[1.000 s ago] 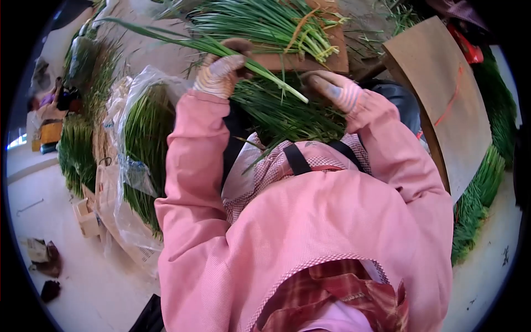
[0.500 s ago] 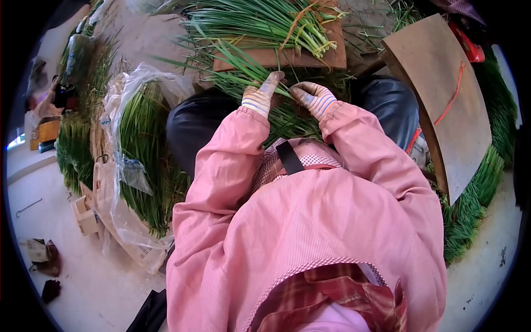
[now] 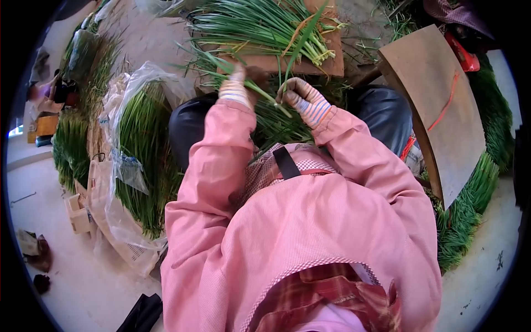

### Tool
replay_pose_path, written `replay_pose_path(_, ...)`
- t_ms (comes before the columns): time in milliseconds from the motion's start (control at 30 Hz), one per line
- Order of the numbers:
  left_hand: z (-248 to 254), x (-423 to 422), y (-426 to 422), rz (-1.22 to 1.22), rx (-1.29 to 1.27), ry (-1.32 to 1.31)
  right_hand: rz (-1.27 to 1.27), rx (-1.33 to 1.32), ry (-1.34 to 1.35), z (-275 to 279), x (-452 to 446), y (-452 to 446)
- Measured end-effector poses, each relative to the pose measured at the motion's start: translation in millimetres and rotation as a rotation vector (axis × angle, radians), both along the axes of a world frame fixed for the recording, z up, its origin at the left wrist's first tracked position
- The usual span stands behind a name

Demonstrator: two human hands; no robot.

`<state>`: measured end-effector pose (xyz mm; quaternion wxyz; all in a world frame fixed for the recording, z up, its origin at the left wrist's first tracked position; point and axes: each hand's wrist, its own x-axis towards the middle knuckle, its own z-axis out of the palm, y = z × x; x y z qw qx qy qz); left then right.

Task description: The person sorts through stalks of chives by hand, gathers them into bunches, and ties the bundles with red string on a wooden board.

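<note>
Both my hands wear soiled gloves with striped cuffs. My left hand (image 3: pixel 243 86), blurred at the fingers, is closed round a thin bunch of green stalks (image 3: pixel 259 91), whose pale ends point down to the right. Just right of it, my right hand (image 3: pixel 301 97) pinches a long green leaf (image 3: pixel 301 44) that rises above the fingers. Beyond the hands, a pile of green stalks (image 3: pixel 260 27) lies on a brown board (image 3: pixel 334 47), pale ends to the right. More loose greens (image 3: pixel 282 124) lie below my hands, over my lap.
A plastic bag (image 3: pixel 146 74) of upright greens stands at the left, near a beige crate (image 3: pixel 77 213). A curved wooden panel (image 3: pixel 442 110) with a red string leans at the right, beside more green bundles (image 3: pixel 464 227). Part of another person (image 3: pixel 44 91) shows at the far left.
The left hand has come in from the upper left and closer to the body with its stalks. The right hand has moved left and now pinches a leaf held upright.
</note>
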<state>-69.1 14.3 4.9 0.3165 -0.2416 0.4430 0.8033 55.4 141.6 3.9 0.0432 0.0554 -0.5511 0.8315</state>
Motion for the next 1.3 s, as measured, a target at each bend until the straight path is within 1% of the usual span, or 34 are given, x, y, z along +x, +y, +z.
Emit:
replay_pose_path(33, -22.0, -28.7, -22.2, -0.202, 0.507, 0.233, 0.027, 0.056, -0.041, 4.1, 3.2, 1.9)
replay_pose_path(67, -0.1, -33.5, -27.5, 0.099, 0.289, 0.305, 0.055, 0.113, -0.083, 12.2, 10.2, 4.5)
replay_pose_path(100, 23.1, -37.9, -32.5, 0.359, 0.000, 0.365, 0.133, 0.126, -0.280, 28.3, 22.5, 6.6)
replay_pose_path(133, 45.4, -53.3, -49.8, 0.500, 0.000, 0.389, 0.186, 0.351, -0.342, 28.3, 32.2, 15.6)
replay_pose_path(167, 39.8, -92.3, -87.3, 0.512, 0.014, 0.527, 0.269, 0.679, -0.236, 13.7, 37.3, 34.3)
replay_pose_path(200, 52.9, -100.6, -102.2, 0.513, 0.025, 0.526, 0.350, 1.005, -0.123, 0.1, 39.3, 54.1)
replay_pose_path(267, 94.7, -96.0, -119.9, 0.663, -0.229, 0.826, 0.107, 1.084, -0.196, 15.5, 33.2, 80.5)
replay_pose_path(300, 102.3, -94.4, -115.2, 0.663, -0.225, 0.823, -0.081, 0.982, -0.266, 8.7, 17.3, 89.1)
replay_pose_path(333, 108.1, -90.3, -104.9, 0.555, -0.188, 0.662, -0.213, 1.186, -0.198, 33.6, -0.1, 93.5)
replay_pose_path(367, 110.2, -80.4, -91.7, 0.448, -0.151, 0.504, -0.188, 1.261, -0.226, 42.9, -20.4, 96.5)
replay_pose_path(400, 109.3, -40.7, -55.9, 0.444, -0.127, 0.647, -0.163, 1.336, -0.254, 46.9, -37.2, 97.8)
replay_pose_path(433, 66.0, -52.4, -52.5, 0.348, -0.069, 0.531, -0.193, 1.483, -0.258, 44.9, -46.8, 95.8)
replay_pose_path(467, 66.0, -23.3, -20.0, 0.242, -0.072, 0.521, -0.224, 1.630, -0.263, 40.1, -54.3, 95.5)
replay_pose_path(500, 56.3, -3.2, 3.4, 0.061, -0.062, 0.546, -0.144, 1.635, -0.313, 31.2, -59.1, 100.2)
replay_pose_path(533, 22.6, -0.2, 22.0, -0.064, 0.075, 0.485, -0.188, 1.641, -0.301, 21.8, -62.1, 101.2)
replay_pose_path(600, -14.0, 13.5, 58.9, -0.323, 0.603, 0.144, -0.132, 1.698, -0.396, 28.9, -67.5, 98.6)
replay_pose_path(667, -13.7, 17.9, 82.2, -0.311, 0.274, -0.012, -0.099, 1.709, -0.388, 22.8, -71.9, 104.9)
replay_pose_path(700, -17.1, 13.9, 86.1, -0.299, 0.250, 0.050, -0.082, 1.715, -0.372, 23.1, -74.9, 109.5)
replay_pose_path(733, -19.7, 8.6, 87.9, -0.184, 0.195, 0.042, -0.086, 1.722, -0.376, 26.1, -80.0, 116.5)
replay_pose_path(800, -15.0, -7.7, 74.8, -0.069, 0.125, 0.174, 0.082, 1.645, -0.368, 36.3, -92.7, 130.3)
replay_pose_path(833, -24.7, -24.9, 60.0, -0.060, 0.484, 0.179, 0.065, 1.621, -0.413, 46.0, -98.9, 134.3)
replay_pose_path(867, -36.0, -30.2, 49.3, 0.047, 0.279, 0.210, 0.094, 1.595, -0.423, 59.0, -102.8, 140.1)
replay_pose_path(933, -9.4, -30.5, 34.4, 0.159, 0.039, 0.196, -0.123, 1.651, -0.322, 82.9, -105.6, 140.6)
replay_pose_path(1000, -4.5, -27.2, 26.9, 0.276, 0.020, 0.190, -0.255, 1.541, -0.409, 111.6, -105.4, 140.0)
replay_pose_path(1033, 2.2, -20.0, 23.2, 0.302, 0.034, 0.215, -0.420, 1.452, -0.257, 102.3, -103.5, 150.8)
replay_pose_path(1067, 3.9, -14.6, 23.3, 0.313, 0.053, 0.216, -0.419, 1.472, -0.244, 94.2, -104.1, 161.3)
replay_pose_path(1133, 10.4, -3.4, 22.2, 0.341, 0.097, 0.171, -0.041, 1.892, -0.529, 89.0, -101.9, 172.6)
replay_pose_path(1167, 16.7, 4.9, 16.2, 0.264, 0.146, 0.225, -0.071, 1.907, -0.503, 91.2, -97.3, 184.5)
replay_pose_path(1200, 18.8, 6.6, 13.9, 0.269, 0.163, 0.232, -0.215, 1.914, -0.368, 109.6, -96.0, 191.7)
replay_pose_path(1233, 18.1, 9.5, 9.6, 0.246, 0.226, 0.301, -0.204, 1.619, -0.683, 138.7, -107.4, 195.0)
replay_pose_path(1267, 16.3, 13.5, 4.0, 0.218, 0.283, 0.366, -0.330, 1.193, -0.811, 169.9, -100.4, 188.7)
replay_pose_path(1300, 13.3, 13.2, -0.3, 0.212, 0.306, 0.429, -0.389, 0.925, -0.675, 194.4, -88.0, 190.1)
